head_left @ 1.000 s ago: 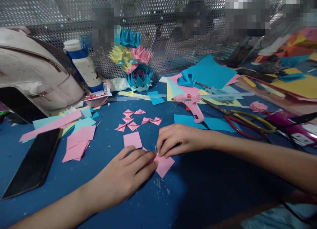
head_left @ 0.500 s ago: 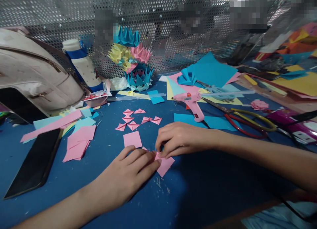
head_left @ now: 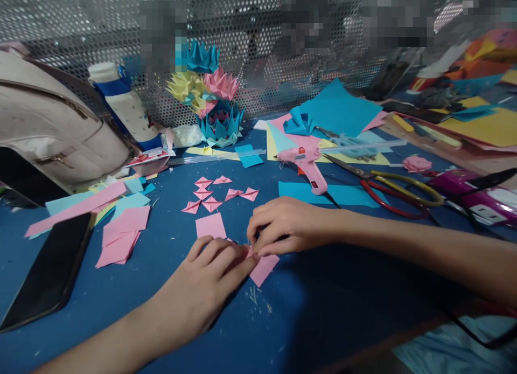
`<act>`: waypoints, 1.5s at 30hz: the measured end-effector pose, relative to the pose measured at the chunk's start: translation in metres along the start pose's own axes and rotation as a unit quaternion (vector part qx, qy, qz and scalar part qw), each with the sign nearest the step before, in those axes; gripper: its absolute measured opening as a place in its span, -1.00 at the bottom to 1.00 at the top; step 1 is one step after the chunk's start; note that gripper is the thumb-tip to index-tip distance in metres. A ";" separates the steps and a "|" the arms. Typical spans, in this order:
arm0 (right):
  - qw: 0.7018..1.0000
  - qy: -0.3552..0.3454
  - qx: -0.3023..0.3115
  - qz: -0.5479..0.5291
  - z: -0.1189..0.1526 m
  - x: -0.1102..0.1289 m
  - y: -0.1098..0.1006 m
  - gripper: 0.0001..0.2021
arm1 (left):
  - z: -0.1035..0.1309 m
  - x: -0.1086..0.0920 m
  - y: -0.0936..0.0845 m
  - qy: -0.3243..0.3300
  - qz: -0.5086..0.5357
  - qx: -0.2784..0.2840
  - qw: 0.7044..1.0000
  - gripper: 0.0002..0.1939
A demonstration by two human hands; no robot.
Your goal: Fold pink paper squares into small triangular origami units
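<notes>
Hands (head_left: 212,279) (head_left: 283,226) touch paper (head_left: 264,269); the glue gun's (head_left: 313,172) label (head_left: 300,155) blurs.

dim light (right edge blurry)

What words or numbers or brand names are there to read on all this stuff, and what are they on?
None can be read.
Pink hot glue gun: small label, too small to read.
Red-and-white packet: markings too blurred to read.
Purple object at the right: pale patches, too blurred to tell if there's writing.
White-and-blue bottle: tiny marks, maybe just decoration.
</notes>
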State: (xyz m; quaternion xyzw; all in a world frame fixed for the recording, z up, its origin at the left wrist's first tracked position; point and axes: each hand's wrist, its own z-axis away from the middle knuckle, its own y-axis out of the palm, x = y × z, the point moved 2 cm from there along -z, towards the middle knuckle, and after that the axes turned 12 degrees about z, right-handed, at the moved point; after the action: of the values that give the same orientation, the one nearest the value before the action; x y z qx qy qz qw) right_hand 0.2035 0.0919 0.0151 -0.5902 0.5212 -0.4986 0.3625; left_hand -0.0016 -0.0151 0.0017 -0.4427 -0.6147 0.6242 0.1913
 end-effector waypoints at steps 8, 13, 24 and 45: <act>0.986 -0.004 0.004 0.165 -0.004 0.015 0.002 -0.64 | 0.002 -0.001 0.004 -0.014 -0.012 -0.040 0.999 -0.38; 0.978 0.033 0.084 0.186 -0.009 0.029 -0.011 -0.65 | 0.002 0.000 0.004 -0.013 -0.003 -0.037 0.999 -0.42; 0.958 0.207 0.174 0.090 -0.002 0.032 -0.026 -0.78 | 0.002 0.001 0.002 0.008 0.037 -0.006 0.999 -0.47; 0.948 0.286 0.133 -0.041 -0.007 0.034 -0.010 -0.90 | 0.001 -0.002 -0.003 0.077 0.085 -0.100 0.988 -0.63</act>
State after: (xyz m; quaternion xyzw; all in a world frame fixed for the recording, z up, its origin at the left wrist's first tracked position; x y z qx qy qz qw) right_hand 0.1982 0.0613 0.0329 -0.3900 0.5075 -0.7255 0.2530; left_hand -0.0027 -0.0164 0.0051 -0.5569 -0.6174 0.5379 0.1391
